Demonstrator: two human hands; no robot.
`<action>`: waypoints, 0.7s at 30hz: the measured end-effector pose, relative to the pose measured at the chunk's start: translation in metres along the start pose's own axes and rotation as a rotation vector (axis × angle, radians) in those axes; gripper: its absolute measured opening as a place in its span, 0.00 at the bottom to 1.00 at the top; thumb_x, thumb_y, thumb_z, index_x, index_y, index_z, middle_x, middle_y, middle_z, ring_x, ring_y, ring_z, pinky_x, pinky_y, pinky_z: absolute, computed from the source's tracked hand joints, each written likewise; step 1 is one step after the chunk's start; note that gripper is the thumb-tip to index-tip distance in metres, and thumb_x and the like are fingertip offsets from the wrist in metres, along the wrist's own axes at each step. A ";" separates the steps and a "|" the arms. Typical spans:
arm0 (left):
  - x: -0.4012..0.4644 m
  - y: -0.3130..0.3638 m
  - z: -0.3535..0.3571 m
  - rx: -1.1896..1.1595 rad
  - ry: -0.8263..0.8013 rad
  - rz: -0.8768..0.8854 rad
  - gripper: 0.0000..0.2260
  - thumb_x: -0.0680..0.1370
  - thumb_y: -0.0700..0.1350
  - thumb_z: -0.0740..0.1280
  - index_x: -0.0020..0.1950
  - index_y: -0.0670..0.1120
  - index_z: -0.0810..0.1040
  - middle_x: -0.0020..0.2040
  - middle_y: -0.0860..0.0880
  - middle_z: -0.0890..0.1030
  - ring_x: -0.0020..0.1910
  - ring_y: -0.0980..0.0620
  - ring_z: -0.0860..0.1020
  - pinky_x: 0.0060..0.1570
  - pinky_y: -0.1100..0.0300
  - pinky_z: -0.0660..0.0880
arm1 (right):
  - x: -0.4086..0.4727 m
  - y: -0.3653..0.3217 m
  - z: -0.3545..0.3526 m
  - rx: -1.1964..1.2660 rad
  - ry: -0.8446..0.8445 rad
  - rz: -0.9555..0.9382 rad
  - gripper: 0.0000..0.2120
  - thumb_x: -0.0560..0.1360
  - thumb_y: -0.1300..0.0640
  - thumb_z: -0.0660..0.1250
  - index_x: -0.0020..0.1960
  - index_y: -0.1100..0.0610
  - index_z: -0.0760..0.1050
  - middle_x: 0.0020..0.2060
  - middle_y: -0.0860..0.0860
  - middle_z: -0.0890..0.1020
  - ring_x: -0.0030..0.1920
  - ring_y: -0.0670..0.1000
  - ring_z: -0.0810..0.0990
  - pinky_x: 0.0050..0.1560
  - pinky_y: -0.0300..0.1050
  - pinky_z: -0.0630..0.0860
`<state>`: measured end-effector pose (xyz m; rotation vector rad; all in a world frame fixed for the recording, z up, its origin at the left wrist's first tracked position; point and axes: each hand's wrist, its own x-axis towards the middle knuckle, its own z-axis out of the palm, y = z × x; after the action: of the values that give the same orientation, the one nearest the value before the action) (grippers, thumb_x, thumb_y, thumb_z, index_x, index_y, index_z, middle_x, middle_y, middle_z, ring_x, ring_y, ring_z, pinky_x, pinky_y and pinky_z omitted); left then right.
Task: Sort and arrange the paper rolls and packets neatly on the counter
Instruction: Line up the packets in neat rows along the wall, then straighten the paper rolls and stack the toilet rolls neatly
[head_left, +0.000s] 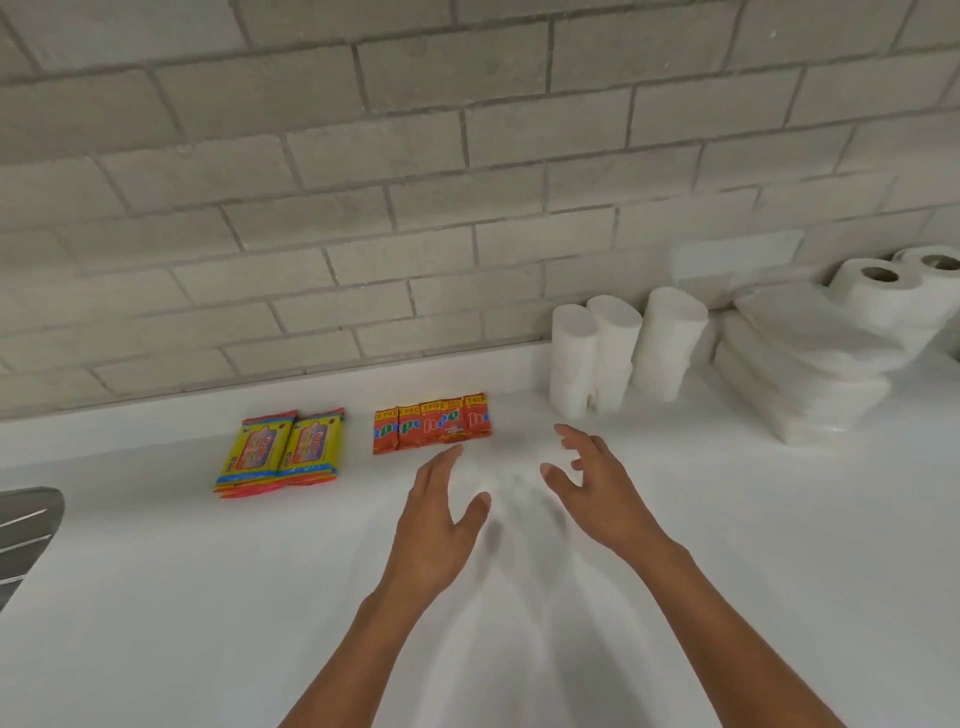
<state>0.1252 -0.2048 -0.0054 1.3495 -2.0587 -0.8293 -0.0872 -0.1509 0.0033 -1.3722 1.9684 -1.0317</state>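
Note:
A row of several small red packets (432, 423) lies on the white counter (156, 597) near the wall. Left of them lie yellow packets (280, 451) in two short stacks side by side. White paper rolls (618, 353) stand upright against the wall at the right, beside a pile of flat white packs (810, 374) and two cored rolls (898, 291) further right. My left hand (441, 525) hovers just below the red packets, fingers straight, holding nothing. My right hand (592, 483) floats beside it with fingers spread and loosely bent, also holding nothing.
A grey brick-tiled wall (415, 182) backs the counter. The corner of a metal sink drainer (26, 535) shows at the left edge. Bare counter stretches in front of the packets and under my forearms.

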 end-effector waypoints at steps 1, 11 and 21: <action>-0.001 0.002 0.002 -0.023 -0.005 0.003 0.29 0.79 0.57 0.66 0.77 0.60 0.59 0.76 0.59 0.61 0.73 0.56 0.66 0.70 0.53 0.69 | -0.004 0.000 -0.004 0.011 0.011 0.013 0.27 0.80 0.46 0.64 0.76 0.45 0.61 0.67 0.46 0.70 0.63 0.48 0.73 0.61 0.42 0.72; 0.006 0.030 0.030 -0.112 -0.116 -0.004 0.26 0.79 0.56 0.67 0.75 0.63 0.61 0.77 0.57 0.62 0.73 0.53 0.67 0.69 0.49 0.71 | -0.029 0.020 -0.029 0.130 0.085 0.169 0.26 0.79 0.45 0.67 0.75 0.44 0.64 0.62 0.46 0.75 0.53 0.45 0.80 0.48 0.39 0.75; 0.044 0.062 0.069 -0.094 -0.149 -0.029 0.28 0.79 0.56 0.67 0.76 0.60 0.62 0.76 0.56 0.63 0.73 0.53 0.67 0.70 0.50 0.69 | 0.012 0.058 -0.074 0.172 0.156 0.230 0.26 0.79 0.49 0.67 0.74 0.48 0.66 0.65 0.49 0.72 0.57 0.52 0.79 0.51 0.40 0.72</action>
<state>0.0230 -0.2126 -0.0014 1.3042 -2.0872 -1.0542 -0.1795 -0.1294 -0.0014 -0.9748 2.0377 -1.1958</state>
